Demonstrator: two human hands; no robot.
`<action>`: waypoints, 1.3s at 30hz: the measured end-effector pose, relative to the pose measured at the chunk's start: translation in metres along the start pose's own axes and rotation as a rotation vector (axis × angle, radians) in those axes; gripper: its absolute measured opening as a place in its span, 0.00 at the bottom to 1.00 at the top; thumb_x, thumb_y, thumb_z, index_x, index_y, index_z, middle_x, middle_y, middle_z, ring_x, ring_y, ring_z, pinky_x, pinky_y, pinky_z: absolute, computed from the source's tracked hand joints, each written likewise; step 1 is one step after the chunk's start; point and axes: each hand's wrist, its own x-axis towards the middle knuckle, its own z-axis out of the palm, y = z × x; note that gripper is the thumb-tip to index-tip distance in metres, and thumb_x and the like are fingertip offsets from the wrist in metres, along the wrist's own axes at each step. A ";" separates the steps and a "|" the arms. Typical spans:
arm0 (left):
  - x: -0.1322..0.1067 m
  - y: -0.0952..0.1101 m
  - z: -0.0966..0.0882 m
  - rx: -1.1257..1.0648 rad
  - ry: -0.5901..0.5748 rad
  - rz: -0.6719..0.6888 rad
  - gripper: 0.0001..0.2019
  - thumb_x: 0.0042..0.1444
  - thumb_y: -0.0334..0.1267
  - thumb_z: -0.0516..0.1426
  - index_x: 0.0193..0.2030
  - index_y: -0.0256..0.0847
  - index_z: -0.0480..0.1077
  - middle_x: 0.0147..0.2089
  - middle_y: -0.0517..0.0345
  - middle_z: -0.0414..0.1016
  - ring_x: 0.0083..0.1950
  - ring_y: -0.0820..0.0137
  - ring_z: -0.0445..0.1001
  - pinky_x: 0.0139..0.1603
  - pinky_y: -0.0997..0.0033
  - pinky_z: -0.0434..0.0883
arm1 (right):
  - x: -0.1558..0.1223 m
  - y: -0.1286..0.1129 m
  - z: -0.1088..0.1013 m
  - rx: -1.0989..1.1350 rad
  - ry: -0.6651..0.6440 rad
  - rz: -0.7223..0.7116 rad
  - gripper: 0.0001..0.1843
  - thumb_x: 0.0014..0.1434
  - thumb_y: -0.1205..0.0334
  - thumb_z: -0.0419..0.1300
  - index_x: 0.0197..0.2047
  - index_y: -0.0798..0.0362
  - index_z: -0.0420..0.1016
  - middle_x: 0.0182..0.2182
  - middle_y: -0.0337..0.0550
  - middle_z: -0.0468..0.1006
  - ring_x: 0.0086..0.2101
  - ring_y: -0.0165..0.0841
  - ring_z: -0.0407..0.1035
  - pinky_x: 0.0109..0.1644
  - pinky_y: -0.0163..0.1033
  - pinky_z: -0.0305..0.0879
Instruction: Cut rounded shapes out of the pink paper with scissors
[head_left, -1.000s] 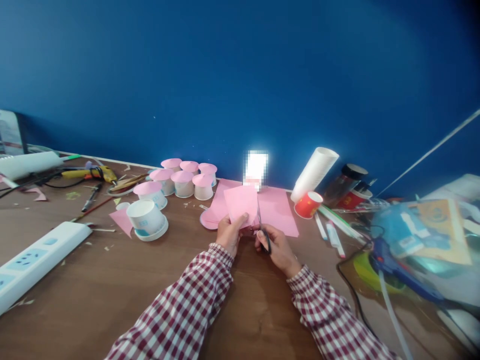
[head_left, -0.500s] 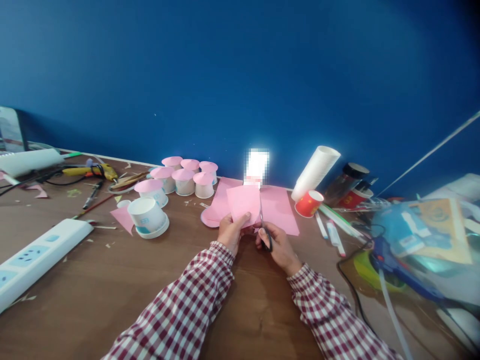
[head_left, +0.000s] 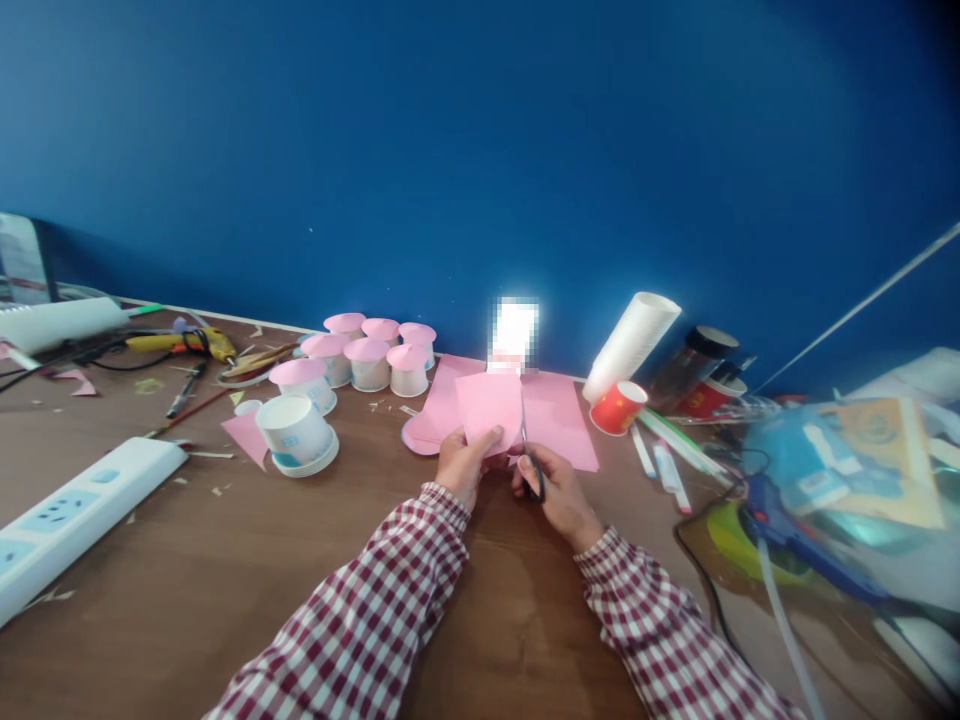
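My left hand (head_left: 463, 466) pinches a piece of pink paper (head_left: 487, 405), thumb on top, holding it up over the table. My right hand (head_left: 556, 488) is closed round the dark handles of a pair of scissors (head_left: 536, 478). The blades point away from me and lie along the right edge of the piece; how far they are apart I cannot tell. Behind both hands, larger pink sheets (head_left: 559, 420) lie on the table. A bright, blurred-out upright rectangle (head_left: 513, 335) stands against the wall behind them.
Several paper cups with pink cone tops (head_left: 367, 350) stand left, near an uncovered white cup (head_left: 289, 425). A power strip (head_left: 82, 515) and yellow glue gun (head_left: 214, 345) lie farther left. To the right are stacked white cups (head_left: 634, 340), a red cup (head_left: 619, 408) and a blue glue gun (head_left: 787, 530).
The pink piece in my left hand has shifted very slightly to the right. Both hands keep their grips, and the things around them stay where they were.
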 end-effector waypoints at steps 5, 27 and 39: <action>0.000 0.000 -0.001 0.015 -0.009 0.002 0.16 0.37 0.38 0.67 0.33 0.30 0.73 0.30 0.49 0.76 0.28 0.69 0.74 0.28 0.69 0.72 | 0.000 0.000 0.000 -0.008 -0.001 -0.001 0.21 0.55 0.46 0.58 0.41 0.55 0.70 0.21 0.36 0.69 0.22 0.28 0.64 0.26 0.34 0.61; 0.002 -0.002 -0.002 0.036 -0.013 0.001 0.17 0.38 0.38 0.67 0.34 0.29 0.72 0.30 0.50 0.74 0.28 0.71 0.72 0.28 0.70 0.71 | 0.000 0.000 0.001 0.015 -0.013 -0.004 0.19 0.56 0.48 0.58 0.41 0.56 0.69 0.22 0.36 0.69 0.23 0.28 0.64 0.27 0.34 0.61; 0.002 -0.001 -0.002 0.040 -0.023 -0.013 0.18 0.38 0.39 0.67 0.35 0.29 0.72 0.31 0.49 0.75 0.30 0.69 0.73 0.30 0.68 0.73 | 0.000 0.001 0.000 0.005 0.006 0.009 0.19 0.56 0.48 0.58 0.41 0.56 0.69 0.21 0.35 0.69 0.22 0.27 0.64 0.26 0.33 0.60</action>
